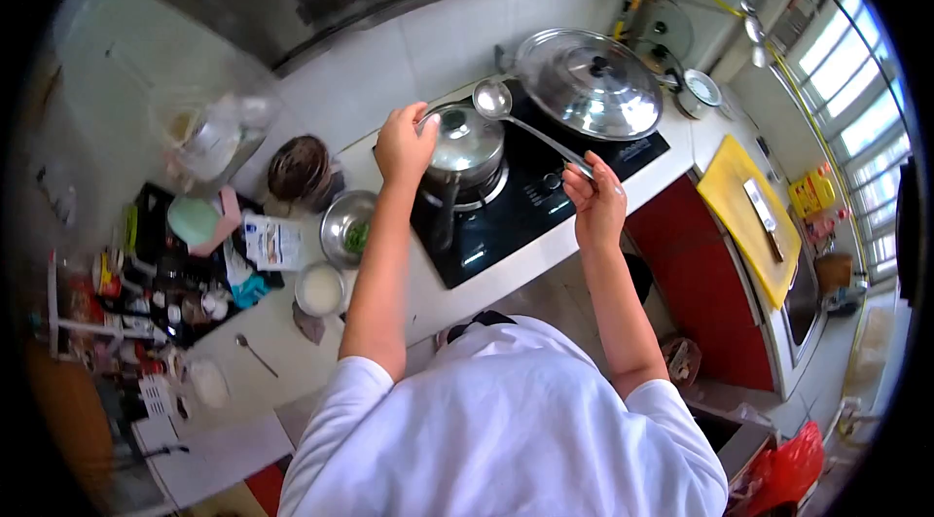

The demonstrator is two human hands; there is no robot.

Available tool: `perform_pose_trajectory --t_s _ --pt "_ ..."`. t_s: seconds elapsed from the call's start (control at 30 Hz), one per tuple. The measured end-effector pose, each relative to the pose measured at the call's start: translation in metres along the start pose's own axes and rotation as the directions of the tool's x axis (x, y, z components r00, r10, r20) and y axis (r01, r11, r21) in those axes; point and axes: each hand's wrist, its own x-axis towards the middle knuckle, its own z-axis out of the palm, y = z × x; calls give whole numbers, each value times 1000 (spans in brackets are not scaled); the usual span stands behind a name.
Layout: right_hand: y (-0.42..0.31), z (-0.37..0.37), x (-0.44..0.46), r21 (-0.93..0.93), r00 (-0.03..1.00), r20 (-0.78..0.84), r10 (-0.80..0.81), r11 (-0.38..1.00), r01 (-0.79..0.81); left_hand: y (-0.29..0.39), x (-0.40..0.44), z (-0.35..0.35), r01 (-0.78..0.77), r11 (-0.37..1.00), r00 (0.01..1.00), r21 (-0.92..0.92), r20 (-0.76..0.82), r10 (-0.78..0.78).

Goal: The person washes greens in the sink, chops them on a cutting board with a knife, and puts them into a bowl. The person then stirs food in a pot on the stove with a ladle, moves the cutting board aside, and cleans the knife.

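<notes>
My right hand point(597, 201) is closed around the end of a metal ladle point(545, 140), whose bowl hangs over the cooktop just right of a small saucepan. The saucepan point(465, 174) stands on the left burner under a metal lid point(474, 140) with a dark knob, its black handle pointing toward me. At the lid's left edge is my left hand point(404, 143), thumb and fingers apart; whether it touches the lid I cannot tell. Behind the ladle, a large wok with a shiny domed lid point(589, 89) covers the other burner.
Left of the cooktop point(486, 249) are a steel bowl with chopped greens point(336, 225), a bowl of whitish liquid point(320, 289) and a spoon point(257, 356). At right, a knife point(761, 211) lies on a yellow cutting board point(730, 177) beside the sink point(804, 298).
</notes>
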Motion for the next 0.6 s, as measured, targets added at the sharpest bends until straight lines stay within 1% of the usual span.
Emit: perform_pose_trajectory --t_s 0.03,0.07,0.1,0.17,0.2,0.23,0.27,0.3,0.37,0.43,0.47,0.5,0.57,0.6 --pt "5 4 -3 9 998 60 2 1000 -3 -1 -15 -12 7 983 985 -184 -168 -38" --pt "10 10 -10 -1 995 93 22 1000 -22 -4 -31 -23 -67 970 951 -233 -308 -8" --pt "13 21 -18 -14 991 128 45 999 -44 -6 -50 -32 -70 950 923 -304 -381 -54" --pt "24 40 -39 -23 973 190 130 992 -127 -23 -90 -42 -51 916 927 -399 -360 -105" --pt "31 50 -51 -37 959 233 160 987 -156 -31 -112 -46 -54 912 932 -406 -348 -100" --pt "39 58 -62 -46 945 274 182 983 -176 -40 -132 -47 -6 880 941 -475 -300 -155" --pt "48 65 -75 -65 919 333 214 977 -204 -47 -154 -49 16 883 941 -469 -292 -172" --pt "57 74 -88 -118 904 326 277 961 -251 -53 -172 -53 54 903 937 -427 -291 -194" --pt "77 87 -110 -172 853 346 392 920 -353 -67 -206 -55 161 859 924 -486 -232 -304" --pt "97 94 -125 -214 818 355 453 891 -400 -85 -233 -59 211 869 931 -447 -179 -318" --pt "107 98 -130 -274 804 341 488 869 -411 -90 -244 -61 256 857 919 -448 -163 -360" --pt "117 99 -134 -350 787 383 484 864 -362 -94 -252 -63 299 842 905 -448 -147 -400" --pt "142 98 -138 -447 769 467 436 867 -221 -96 -263 -71 347 813 898 -468 -85 -432" --pt "157 95 -137 -487 766 496 410 861 -146 -97 -266 -75 336 821 908 -462 -72 -412"
